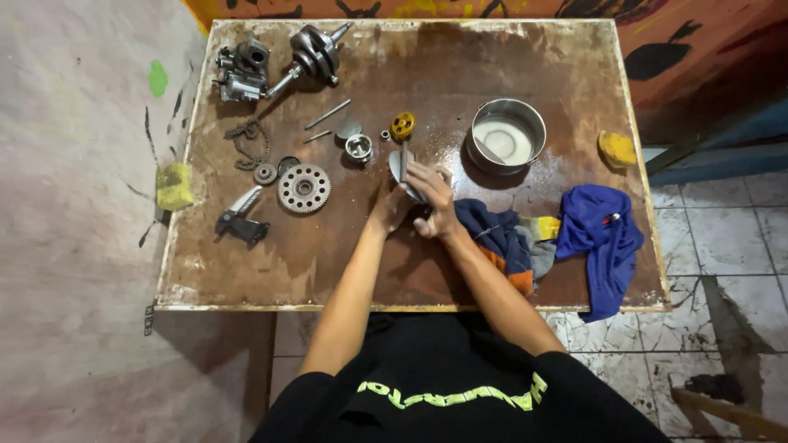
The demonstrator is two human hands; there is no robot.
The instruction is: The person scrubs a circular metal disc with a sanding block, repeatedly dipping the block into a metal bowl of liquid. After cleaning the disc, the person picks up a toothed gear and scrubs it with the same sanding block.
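Note:
Both my hands meet at the middle of the brown table (246,271). My left hand (389,210) and my right hand (432,197) together grip a grey metal engine part (397,164) whose shaft carries a yellow gear (402,125) pointing away from me. My fingers hide most of the part's body. A dark blue and orange rag (502,238) lies just right of my right wrist.
A steel bowl of whitish liquid (506,135) stands at right. A piston (359,148), a large gear (304,189), a chain (248,141), a crankshaft (313,51) and a carburettor-like block (240,70) lie at left. Yellow sponges (174,186) (616,148) sit at both edges, a blue cloth (601,238) hangs off the right front.

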